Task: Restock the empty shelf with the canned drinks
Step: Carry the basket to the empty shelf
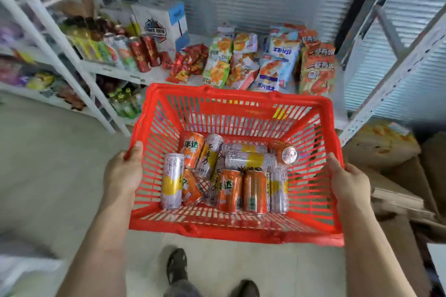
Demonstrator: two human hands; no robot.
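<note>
I hold a red plastic basket (237,97) in front of me, above the floor. My left hand (123,171) grips its left rim, thumb on top. My right hand (350,181) grips its right rim. Inside lie several canned drinks: orange cans (254,191) and silver cans with yellow patches (171,181), most on their sides, one orange can (289,154) showing its top. The white shelf (154,75) ahead carries red cans (140,56) and bottles at its left end.
Snack bags (272,65) cover the shelf's middle and right. A white carton (160,21) stands behind the cans. White rack uprights rise at left (48,38) and right (395,72). Cardboard boxes (395,176) sit at right. My feet (177,265) are on the pale floor.
</note>
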